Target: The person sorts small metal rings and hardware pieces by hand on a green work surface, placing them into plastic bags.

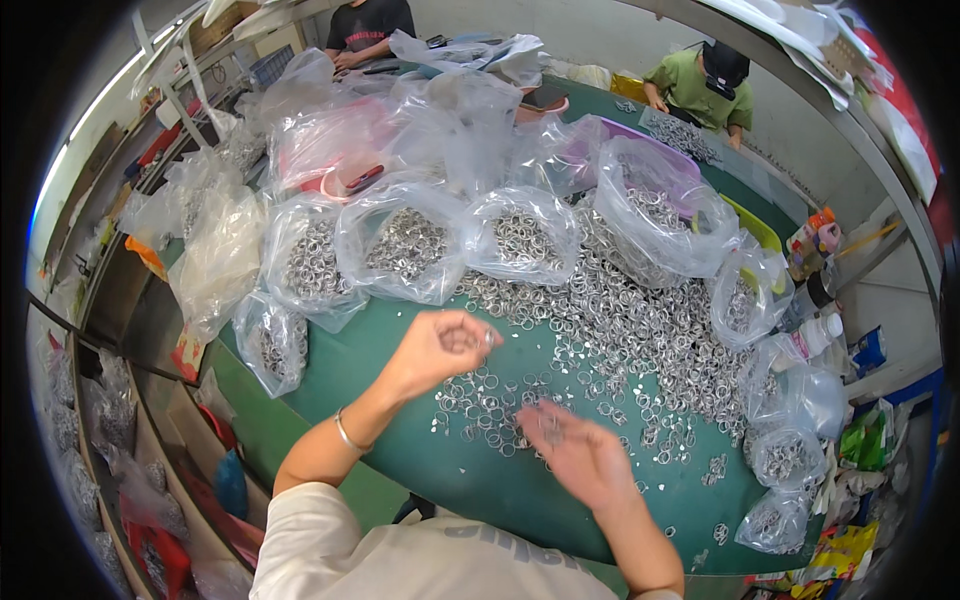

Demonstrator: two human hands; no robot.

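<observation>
Two bare hands work over a green table [420, 455] in the head view, both near picture centre. Left hand [440, 345] raised at about 10 o'clock from centre, fingers curled shut, pinching a small metal ring [487, 340] at the fingertips; thin bracelet [347, 434] on that wrist. Right hand [580, 455] at 5 o'clock from centre, blurred, fingers bent down onto loose metal rings [490, 400] lying on the table just beside it; cannot tell if it grips any. Big heap of silver rings [640, 320] spreads from centre toward 3 o'clock, touching the bags behind it. Clear plastic bags of rings in a row at 12 o'clock: one [405, 245] in the middle, one [520, 235] right of it, one [312, 262] left of it, a smaller bag [270, 340] at 9 o'clock near the table edge. Larger open bag [655, 215] at 1 o'clock, over a purple tray [625, 135]. Small filled bags [785, 460] at 4 o'clock near the table rim. Two other people sit at the far side: one in a dark shirt [368, 25] at 11 o'clock, one in a green shirt [695, 90] at 1 o'clock, well apart from the hands. White bottles [815, 335] at 3 o'clock off the table edge.
</observation>
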